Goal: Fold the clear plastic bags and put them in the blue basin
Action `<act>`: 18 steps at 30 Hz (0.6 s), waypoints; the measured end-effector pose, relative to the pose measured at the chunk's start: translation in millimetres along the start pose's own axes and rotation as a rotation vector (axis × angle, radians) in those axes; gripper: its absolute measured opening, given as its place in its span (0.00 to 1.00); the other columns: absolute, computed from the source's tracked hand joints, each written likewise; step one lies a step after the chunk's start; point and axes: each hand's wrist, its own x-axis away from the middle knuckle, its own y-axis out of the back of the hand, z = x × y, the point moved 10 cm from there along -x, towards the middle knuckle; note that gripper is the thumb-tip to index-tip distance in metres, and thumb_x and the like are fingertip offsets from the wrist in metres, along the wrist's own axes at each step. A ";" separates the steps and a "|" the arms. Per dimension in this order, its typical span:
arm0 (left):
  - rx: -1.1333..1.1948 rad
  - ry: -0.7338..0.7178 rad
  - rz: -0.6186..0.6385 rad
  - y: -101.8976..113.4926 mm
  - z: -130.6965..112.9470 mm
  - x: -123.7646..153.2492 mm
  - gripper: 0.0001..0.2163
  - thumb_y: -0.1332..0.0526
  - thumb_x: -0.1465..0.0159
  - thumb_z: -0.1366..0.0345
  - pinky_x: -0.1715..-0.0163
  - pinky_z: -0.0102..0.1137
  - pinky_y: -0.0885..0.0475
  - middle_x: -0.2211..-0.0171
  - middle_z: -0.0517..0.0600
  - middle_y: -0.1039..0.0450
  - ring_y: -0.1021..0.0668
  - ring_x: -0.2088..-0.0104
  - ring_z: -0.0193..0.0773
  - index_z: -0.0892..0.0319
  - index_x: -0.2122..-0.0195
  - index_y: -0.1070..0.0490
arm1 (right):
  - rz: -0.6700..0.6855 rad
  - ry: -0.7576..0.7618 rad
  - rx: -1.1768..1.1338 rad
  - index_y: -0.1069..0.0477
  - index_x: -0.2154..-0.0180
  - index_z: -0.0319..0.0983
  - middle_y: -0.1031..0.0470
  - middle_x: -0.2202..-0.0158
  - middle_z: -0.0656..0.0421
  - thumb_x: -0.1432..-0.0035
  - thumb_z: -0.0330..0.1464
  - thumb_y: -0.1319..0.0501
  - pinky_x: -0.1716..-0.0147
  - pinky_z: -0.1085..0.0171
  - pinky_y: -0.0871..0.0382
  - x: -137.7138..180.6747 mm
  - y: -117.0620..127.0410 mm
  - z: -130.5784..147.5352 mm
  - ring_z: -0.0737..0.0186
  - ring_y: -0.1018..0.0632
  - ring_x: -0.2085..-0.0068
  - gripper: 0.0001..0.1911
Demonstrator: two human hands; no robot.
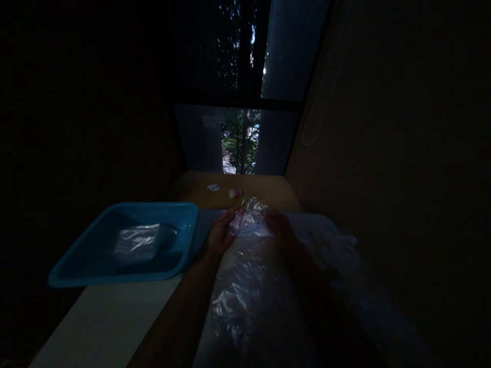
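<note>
A clear, shiny plastic bag (251,221) lies between my two hands at the far part of the white table (115,312). My left hand (221,234) grips its left side with the fingers curled over the edge. On the opposite side my right hand (282,230) holds the bag, though its fingers are dark. Whatever the bag contains is hard to make out. Nearer to me, between my forearms, a loose sheet of crinkled clear plastic (241,296) is spread out.
A blue basin (111,280) stands at the left with a plastic-wrapped packet (138,243) inside. Loose clear plastic (333,248) is heaped at the right. Beyond the table, a yellowish ledge (268,191) below the window carries a small cup-like container (235,193) and a crumpled white scrap (214,187).
</note>
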 end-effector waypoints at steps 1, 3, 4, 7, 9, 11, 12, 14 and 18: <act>-0.019 0.001 -0.007 0.7 0.0 0.5 0.18 0.44 0.48 0.78 0.59 0.32 0.31 0.64 0.54 0.25 0.24 0.62 0.41 0.65 0.55 0.31 | -0.006 0.017 -0.003 0.41 0.87 0.38 0.43 0.87 0.65 0.65 0.38 0.40 0.83 0.69 0.48 -0.6 0.9 1.7 0.73 0.42 0.83 0.13; -0.066 0.001 -0.010 0.2 -1.0 2.3 0.18 0.44 0.48 0.77 0.62 0.30 0.30 0.63 0.54 0.25 0.24 0.63 0.40 0.65 0.55 0.31 | -0.008 0.064 0.009 0.42 0.87 0.39 0.44 0.87 0.65 0.64 0.39 0.40 0.82 0.69 0.47 -1.3 1.8 6.6 0.72 0.42 0.82 0.14; -0.087 0.001 -0.011 -0.6 -1.9 3.5 0.18 0.44 0.48 0.77 0.63 0.29 0.30 0.63 0.54 0.25 0.23 0.64 0.39 0.64 0.55 0.31 | -0.006 0.082 0.016 0.42 0.88 0.39 0.44 0.87 0.64 0.63 0.40 0.40 0.82 0.69 0.47 -1.3 1.8 8.8 0.72 0.42 0.82 0.15; -0.136 0.003 -0.028 -3.0 -4.3 7.3 0.18 0.46 0.47 0.77 0.67 0.28 0.29 0.62 0.53 0.25 0.23 0.66 0.38 0.63 0.54 0.32 | 0.000 0.110 0.040 0.41 0.87 0.39 0.43 0.86 0.63 0.61 0.41 0.40 0.81 0.68 0.45 -0.5 1.3 13.5 0.70 0.40 0.81 0.16; -0.130 -0.001 -0.044 -3.5 -5.6 8.5 0.19 0.46 0.47 0.78 0.67 0.27 0.29 0.62 0.52 0.25 0.23 0.65 0.37 0.63 0.54 0.33 | 0.006 0.131 0.060 0.37 0.85 0.39 0.41 0.85 0.62 0.60 0.41 0.41 0.81 0.68 0.44 0.5 0.2 16.9 0.69 0.39 0.80 0.13; -0.101 -0.003 -0.048 -3.7 -5.3 8.0 0.19 0.47 0.47 0.79 0.65 0.28 0.29 0.62 0.52 0.25 0.24 0.65 0.37 0.62 0.54 0.33 | 0.020 0.140 0.066 0.33 0.81 0.38 0.38 0.83 0.62 0.59 0.40 0.41 0.80 0.68 0.43 1.3 -1.3 18.8 0.69 0.38 0.79 0.12; -0.082 -0.003 -0.048 -3.4 -4.8 7.3 0.20 0.47 0.47 0.79 0.64 0.29 0.29 0.62 0.52 0.26 0.24 0.64 0.37 0.62 0.53 0.34 | 0.021 0.136 0.061 0.31 0.79 0.38 0.37 0.82 0.62 0.59 0.40 0.41 0.80 0.68 0.42 1.7 -1.0 19.2 0.69 0.37 0.79 0.11; -0.046 -0.003 -0.045 -2.6 -3.5 5.4 0.20 0.47 0.48 0.78 0.62 0.31 0.30 0.61 0.52 0.26 0.24 0.64 0.38 0.61 0.52 0.35 | 0.019 0.128 0.054 0.29 0.76 0.38 0.35 0.80 0.61 0.60 0.39 0.40 0.80 0.68 0.41 3.1 0.7 20.3 0.68 0.36 0.78 0.11; -0.011 -0.009 -0.041 -1.7 -3.8 4.2 0.22 0.48 0.48 0.79 0.61 0.32 0.30 0.63 0.52 0.25 0.23 0.66 0.38 0.60 0.51 0.36 | 0.027 0.133 0.059 0.28 0.77 0.38 0.33 0.79 0.59 0.60 0.39 0.39 0.79 0.67 0.39 6.6 3.2 25.0 0.67 0.35 0.77 0.11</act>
